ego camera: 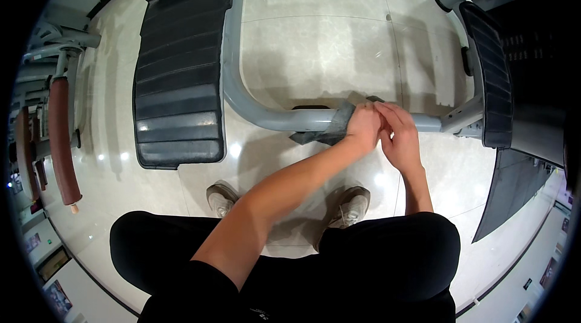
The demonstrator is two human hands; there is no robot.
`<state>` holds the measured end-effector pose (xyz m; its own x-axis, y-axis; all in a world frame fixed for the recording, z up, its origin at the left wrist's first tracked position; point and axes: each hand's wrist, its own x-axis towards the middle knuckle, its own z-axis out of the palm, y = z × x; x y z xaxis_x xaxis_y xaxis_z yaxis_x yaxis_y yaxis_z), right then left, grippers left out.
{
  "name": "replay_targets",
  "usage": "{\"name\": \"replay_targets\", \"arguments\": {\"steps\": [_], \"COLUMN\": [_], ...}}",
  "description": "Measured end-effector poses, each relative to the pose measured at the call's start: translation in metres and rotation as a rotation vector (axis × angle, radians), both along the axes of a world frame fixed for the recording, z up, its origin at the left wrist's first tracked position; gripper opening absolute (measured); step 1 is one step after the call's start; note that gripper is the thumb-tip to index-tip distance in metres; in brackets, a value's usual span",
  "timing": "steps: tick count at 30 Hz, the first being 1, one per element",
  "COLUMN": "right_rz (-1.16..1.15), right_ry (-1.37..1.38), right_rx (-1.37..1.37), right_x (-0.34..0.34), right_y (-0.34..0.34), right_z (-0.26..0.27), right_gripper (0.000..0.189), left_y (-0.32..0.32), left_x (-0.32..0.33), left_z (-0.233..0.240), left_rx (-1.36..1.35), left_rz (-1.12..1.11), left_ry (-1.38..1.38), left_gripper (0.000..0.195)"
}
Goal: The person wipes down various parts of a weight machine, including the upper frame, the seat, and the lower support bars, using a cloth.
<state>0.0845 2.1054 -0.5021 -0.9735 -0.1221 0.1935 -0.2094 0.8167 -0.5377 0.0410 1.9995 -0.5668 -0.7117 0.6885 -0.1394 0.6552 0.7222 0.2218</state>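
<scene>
A grey cloth is draped around a grey-painted metal tube of a gym machine's frame. My left hand reaches across to the right and grips the cloth against the tube. Its fingers are mostly hidden behind the wrist and the other hand. Beside it, my right hand has its fingers bent over the tube, their tips meeting my left hand. A bit of cloth shows just past those fingertips. Whether my right hand also holds cloth is hidden.
Left of the tube's bend is a ribbed black padded panel. Another ribbed black pad stands at the right. Brown cylindrical padding is on equipment at far left. My shoes rest on the pale tiled floor.
</scene>
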Motion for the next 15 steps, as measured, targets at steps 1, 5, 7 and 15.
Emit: {"name": "replay_targets", "arguments": {"steps": [1, 5, 7, 15], "right_rz": [-0.033, -0.063, -0.067, -0.059], "right_ry": [-0.018, 0.005, 0.066, 0.145], "right_rx": [-0.005, -0.009, -0.047, -0.079], "right_x": [-0.001, 0.0, 0.0, -0.003], "right_y": [-0.001, 0.002, -0.001, -0.003], "right_z": [0.001, 0.005, 0.004, 0.002], "right_gripper": [0.046, 0.046, 0.043, 0.039], "left_y": [0.009, 0.034, 0.029, -0.073], "left_x": [0.001, -0.002, -0.004, -0.011], "left_z": [-0.003, -0.012, -0.014, 0.005], "left_rx": [-0.033, -0.062, -0.042, 0.244], "left_rz": [-0.015, -0.152, -0.155, -0.037], "left_ry": [0.024, 0.087, 0.025, 0.12], "left_gripper": [0.016, 0.014, 0.014, 0.043]}}
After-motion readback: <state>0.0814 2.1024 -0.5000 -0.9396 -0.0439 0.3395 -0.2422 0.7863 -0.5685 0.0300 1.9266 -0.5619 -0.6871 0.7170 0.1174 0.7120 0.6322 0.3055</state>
